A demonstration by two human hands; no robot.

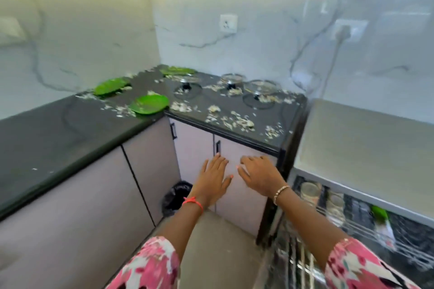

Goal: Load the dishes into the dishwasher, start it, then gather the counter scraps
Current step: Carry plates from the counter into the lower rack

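Tabletop, left to centre: three green plates lying among scattered scraps. Further right on same tabletop: three glass lids, more scraps around them. Below, on floor: bin. In front of cabinet door: left hand and right hand, side by side, fingers spread, holding nothing. Far right: open dishwasher, rack holding glasses and fourth plate
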